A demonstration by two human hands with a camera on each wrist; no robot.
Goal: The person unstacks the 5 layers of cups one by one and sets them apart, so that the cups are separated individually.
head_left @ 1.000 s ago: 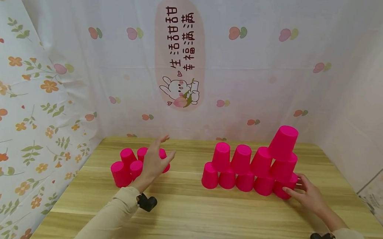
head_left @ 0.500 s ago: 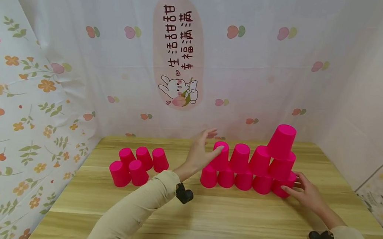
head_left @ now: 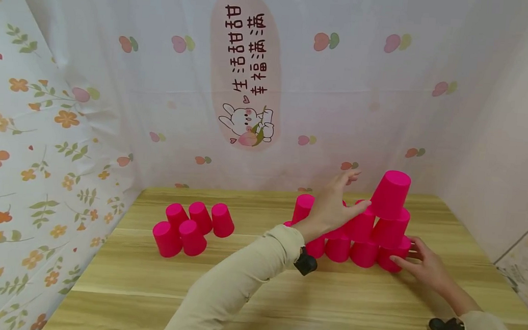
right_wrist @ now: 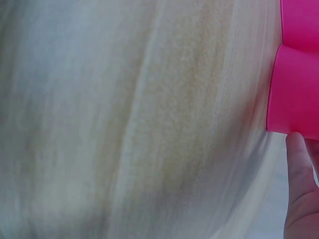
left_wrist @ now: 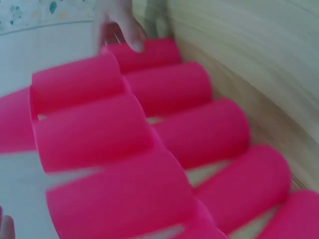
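Upturned bright pink cups stand in tiers on the right. A single top cup (head_left: 390, 194) crowns the row's right end. In front of the upper tier my left hand (head_left: 332, 208) is raised with fingers spread and nothing in it, its thumb close to the top cup; whether it touches cannot be told. My right hand (head_left: 424, 265) holds the rightmost bottom cup (head_left: 393, 256), thumb in front and fingers behind. In the right wrist view the thumb (right_wrist: 299, 174) meets that cup (right_wrist: 299, 94). The left wrist view shows tiered cups (left_wrist: 94, 132) blurred, with the right hand (left_wrist: 117, 22) beyond.
Several loose upturned pink cups (head_left: 192, 237) stand at the left of the wooden table (head_left: 145, 289). A printed white curtain (head_left: 176, 102) hangs behind the table, and a floral cloth (head_left: 38, 169) hangs at left.
My left hand has swept right, from the loose cups to the tiers near the top cup. My right hand has stayed at the bottom right cup. No cup has visibly moved.
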